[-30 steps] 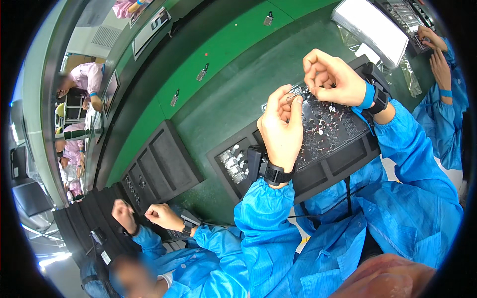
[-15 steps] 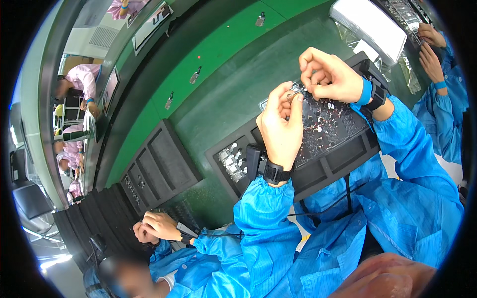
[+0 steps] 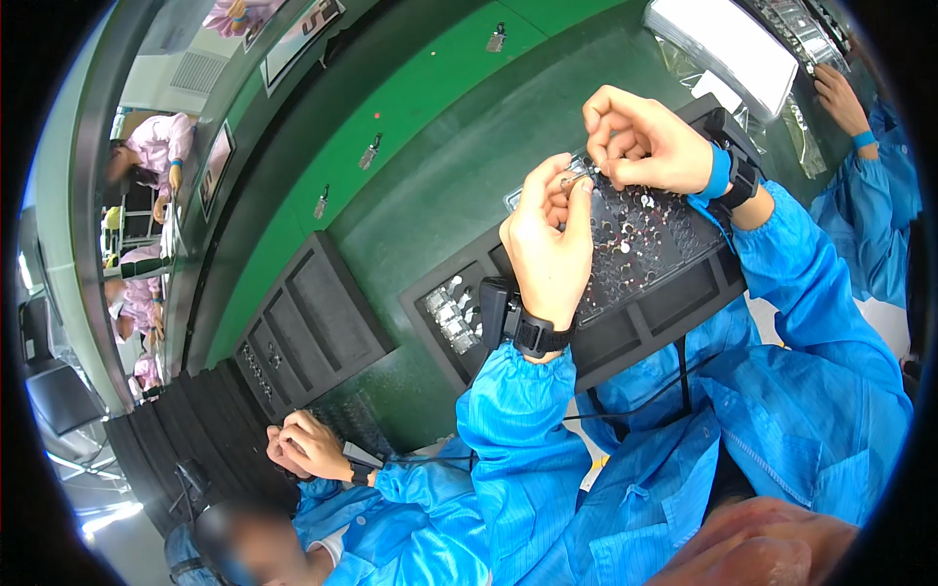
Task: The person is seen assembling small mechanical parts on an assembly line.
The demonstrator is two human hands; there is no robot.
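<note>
My left hand [image 3: 549,239] and my right hand [image 3: 640,145] meet fingertip to fingertip over a black tray [image 3: 674,293] on the green bench. Between the fingertips of both hands sits a tiny metal part [image 3: 573,179], too small to tell its shape. A clear perforated sheet with many small round silver parts [image 3: 640,230] lies in the tray under my hands. A smaller compartment at the tray's left end holds several small grey blocks [image 3: 451,314]. Both wrists carry black bands, and the right one also has a blue strap.
A second black compartment tray [image 3: 308,327] lies to the left. A co-worker in blue at the lower left has both hands [image 3: 305,446] together by it. Another person's hand [image 3: 842,98] reaches in at the upper right beside a bright white lamp panel [image 3: 723,39].
My hands stay pinched together over the tray, shifting only slightly. The co-worker's hands at the lower left have come together and moved right.
</note>
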